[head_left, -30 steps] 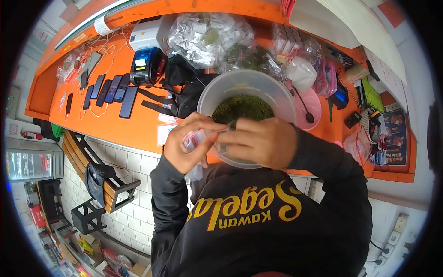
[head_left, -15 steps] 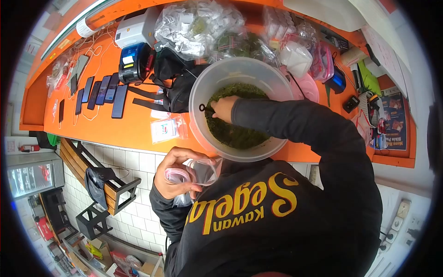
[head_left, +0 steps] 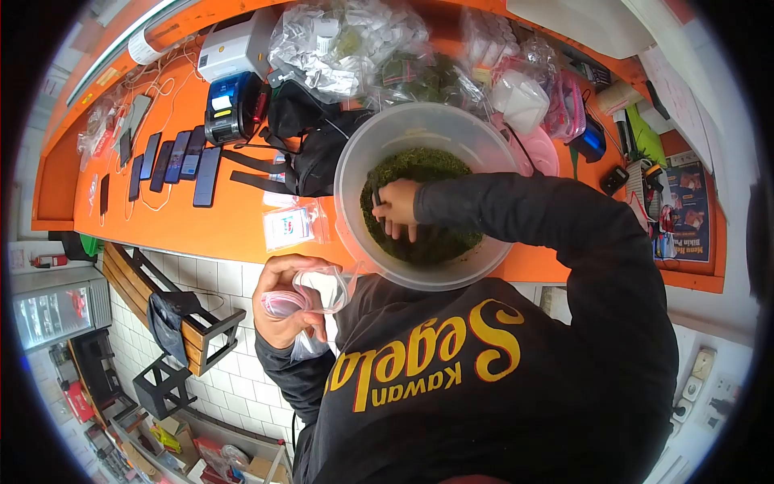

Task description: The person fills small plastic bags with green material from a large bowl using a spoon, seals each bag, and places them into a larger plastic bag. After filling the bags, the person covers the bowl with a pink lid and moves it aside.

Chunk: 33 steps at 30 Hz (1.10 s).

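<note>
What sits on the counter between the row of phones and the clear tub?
In the head view, a black strapped pouch lies there, with a small clear packet nearer the counter edge.

— Where is the right hand (head_left: 399, 211)?
— Inside the big clear bowl (head_left: 355, 161), down in the green crumbly stuff (head_left: 435, 165). Its fingers are bent. A small dark thing (head_left: 375, 194) sits by them. I can't tell if it's held.
— And the bowl?
— On the orange counter (head_left: 201, 226), at the near edge, sticking out over it a bit.
— The left hand (head_left: 284, 310)?
— Below the near edge, off the counter. It pinches a small clear bag (head_left: 318, 289).
— What else?
— A flat packet (head_left: 289, 226) lies by the near edge, left of the bowl. Phones (head_left: 173, 165) lie in a row toward the left end.
</note>
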Each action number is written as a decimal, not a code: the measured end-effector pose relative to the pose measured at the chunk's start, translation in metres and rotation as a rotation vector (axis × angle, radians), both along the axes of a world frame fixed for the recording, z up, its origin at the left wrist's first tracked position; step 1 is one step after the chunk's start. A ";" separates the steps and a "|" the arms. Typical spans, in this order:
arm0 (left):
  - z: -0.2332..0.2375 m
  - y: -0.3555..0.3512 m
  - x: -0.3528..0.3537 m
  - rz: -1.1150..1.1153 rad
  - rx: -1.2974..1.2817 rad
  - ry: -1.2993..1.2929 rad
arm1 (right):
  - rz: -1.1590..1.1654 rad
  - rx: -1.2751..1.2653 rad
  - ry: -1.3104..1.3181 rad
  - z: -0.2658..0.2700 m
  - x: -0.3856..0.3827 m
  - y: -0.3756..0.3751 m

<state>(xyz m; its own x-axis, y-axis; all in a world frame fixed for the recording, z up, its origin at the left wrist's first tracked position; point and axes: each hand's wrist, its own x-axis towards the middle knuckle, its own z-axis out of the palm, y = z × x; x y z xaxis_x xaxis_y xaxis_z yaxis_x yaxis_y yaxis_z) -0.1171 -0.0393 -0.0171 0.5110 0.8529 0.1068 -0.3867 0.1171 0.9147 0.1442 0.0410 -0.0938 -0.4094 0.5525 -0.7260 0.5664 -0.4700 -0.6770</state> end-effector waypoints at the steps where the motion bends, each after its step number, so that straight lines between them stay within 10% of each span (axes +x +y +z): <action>1: 0.000 0.000 0.001 0.023 -0.011 0.013 | 0.000 0.001 -0.001 0.002 0.005 0.002; 11: 0.035 0.021 0.037 0.143 -0.097 0.024 | -0.500 0.334 0.325 0.118 0.072 -0.035; 17: 0.033 0.035 0.095 0.132 -0.095 0.294 | -0.676 0.948 0.235 0.175 0.079 -0.092; 24: 0.025 0.037 0.117 0.151 0.051 0.446 | 0.042 1.668 -0.098 0.171 0.085 -0.121; 33: 0.017 0.030 0.112 0.116 -0.030 0.432 | -0.051 1.706 -0.184 0.157 0.092 -0.121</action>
